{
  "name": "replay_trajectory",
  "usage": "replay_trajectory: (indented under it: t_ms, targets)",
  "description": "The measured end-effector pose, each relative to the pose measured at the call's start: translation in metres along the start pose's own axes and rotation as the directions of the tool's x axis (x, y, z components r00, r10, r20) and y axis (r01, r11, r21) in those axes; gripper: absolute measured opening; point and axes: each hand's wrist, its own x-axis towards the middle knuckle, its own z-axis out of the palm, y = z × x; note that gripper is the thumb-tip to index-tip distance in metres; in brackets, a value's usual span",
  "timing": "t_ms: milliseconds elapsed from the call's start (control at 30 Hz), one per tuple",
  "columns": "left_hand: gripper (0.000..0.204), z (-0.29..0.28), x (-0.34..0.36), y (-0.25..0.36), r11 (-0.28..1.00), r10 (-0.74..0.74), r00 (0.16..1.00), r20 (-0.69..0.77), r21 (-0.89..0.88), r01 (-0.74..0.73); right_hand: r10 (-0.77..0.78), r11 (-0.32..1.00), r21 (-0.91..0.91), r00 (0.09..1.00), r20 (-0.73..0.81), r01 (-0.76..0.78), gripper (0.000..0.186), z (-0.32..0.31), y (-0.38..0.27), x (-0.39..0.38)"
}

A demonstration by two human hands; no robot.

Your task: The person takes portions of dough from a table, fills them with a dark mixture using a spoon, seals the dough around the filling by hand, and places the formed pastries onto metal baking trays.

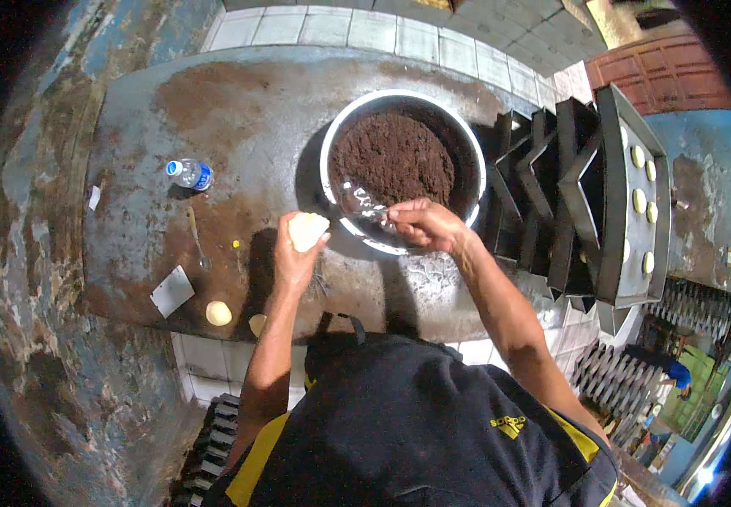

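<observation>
My left hand holds a flattened pale piece of dough over the worn metal table, just left of a big round metal bowl filled with dark brown crumbly filling. At the bowl's near rim, my right hand grips a crumpled piece of clear plastic that dips toward the filling.
A small plastic bottle lies at the table's left, with a thin metal tool and a flat grey scraper nearer me. Two dough balls sit by the front edge. Dark baking trays, the outermost holding dough rounds, stand stacked on the right.
</observation>
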Motion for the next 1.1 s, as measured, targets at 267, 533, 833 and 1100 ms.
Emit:
replay_trajectory:
  t_ms: [267, 533, 833, 1100]
  targets:
    - [0.057, 0.060, -0.003, 0.010, 0.980, 0.171, 0.982, -0.076, 0.116, -0.162, -0.831, -0.090, -0.992, 0.542, 0.125, 0.092, 0.039, 0.099, 0.109, -0.024]
    - [0.036, -0.021, -0.034, -0.079, 0.986, -0.150, 0.981, -0.121, -0.092, 0.140, -0.800, 0.224, -0.959, 0.595, -0.079, 0.175, 0.017, 0.070, 0.116, -0.061]
    - [0.050, -0.025, -0.095, -0.046, 0.937, -0.330, 0.943, -0.031, -0.129, 0.324, -0.691, 0.001, -0.986, 0.713, -0.122, -0.167, 0.018, -0.047, 0.065, 0.053]
    - [0.050, -0.012, -0.066, -0.044, 0.964, -0.188, 0.982, 0.014, -0.191, 0.187, 0.011, 0.928, -0.372, 0.999, -0.032, -0.022, 0.017, -0.035, 0.009, -0.001]
